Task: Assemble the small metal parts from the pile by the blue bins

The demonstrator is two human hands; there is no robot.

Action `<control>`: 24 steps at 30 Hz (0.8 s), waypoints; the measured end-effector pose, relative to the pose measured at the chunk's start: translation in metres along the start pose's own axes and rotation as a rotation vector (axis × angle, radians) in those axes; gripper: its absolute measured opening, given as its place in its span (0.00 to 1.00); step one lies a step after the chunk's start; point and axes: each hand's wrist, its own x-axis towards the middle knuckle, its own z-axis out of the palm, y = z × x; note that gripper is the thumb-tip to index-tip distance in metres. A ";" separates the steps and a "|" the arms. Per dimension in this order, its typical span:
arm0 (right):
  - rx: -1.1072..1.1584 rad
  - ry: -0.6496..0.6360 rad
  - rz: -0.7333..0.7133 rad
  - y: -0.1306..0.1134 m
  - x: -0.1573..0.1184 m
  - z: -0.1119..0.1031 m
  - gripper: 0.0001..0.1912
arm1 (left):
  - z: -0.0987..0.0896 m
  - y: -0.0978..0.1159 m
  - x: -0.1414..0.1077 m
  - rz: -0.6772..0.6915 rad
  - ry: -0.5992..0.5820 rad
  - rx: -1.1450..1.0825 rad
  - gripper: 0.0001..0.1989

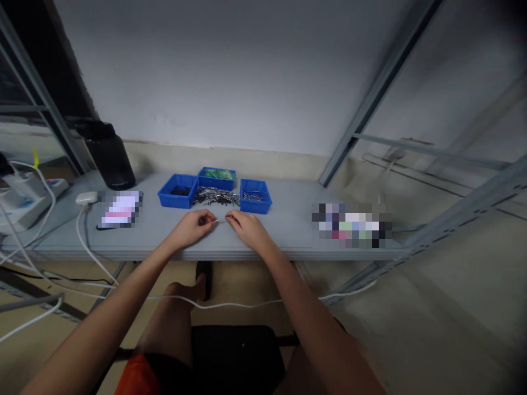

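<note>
My left hand [192, 228] is closed in a pinch on a small, thin metal piece [218, 220] that points toward my right hand. Just to its right, my right hand [246, 226] is pinched too; whatever its fingertips hold is too small to name. Behind both hands lies a pile of thin metal pieces [216, 196], silver and dark. The left blue bin [165, 199] holds dark parts, the rear blue bin [217, 185] has green and clear material in it, and the right blue bin [256, 207] contains thin silver pieces.
A black bottle [111, 159], a lit phone [120, 209] and a white charger [87, 198] stand or lie on the left of the grey table [288, 255]. A power strip [24, 206] with cables is at the far left. Blurred items [352, 226] lie at right, near metal posts.
</note>
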 end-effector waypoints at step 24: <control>-0.045 -0.026 -0.109 0.002 -0.002 0.003 0.12 | -0.002 0.006 -0.002 0.086 0.131 -0.018 0.13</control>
